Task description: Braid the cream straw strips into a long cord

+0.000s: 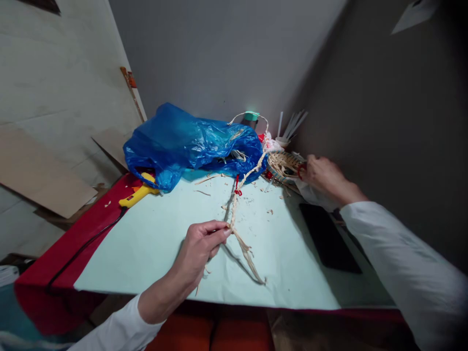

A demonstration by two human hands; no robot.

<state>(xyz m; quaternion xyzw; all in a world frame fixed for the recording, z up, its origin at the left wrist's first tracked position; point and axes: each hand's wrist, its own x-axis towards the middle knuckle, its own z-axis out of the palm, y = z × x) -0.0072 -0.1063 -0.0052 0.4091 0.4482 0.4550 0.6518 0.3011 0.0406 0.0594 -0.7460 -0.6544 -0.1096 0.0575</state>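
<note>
My left hand pinches a braided straw rope near its frayed loose end, over the pale green paper sheet. The rope runs up and away to the back of the table, with a red tie on it partway along. My right hand reaches to the back right, its fingers closed on something red beside a small woven straw basket. What the red thing is I cannot make out.
A crumpled blue plastic bag lies at the back. A yellow glue gun with a black cord rests on the red cloth at left. A black phone lies at right. White sticks stand in a cup by the wall.
</note>
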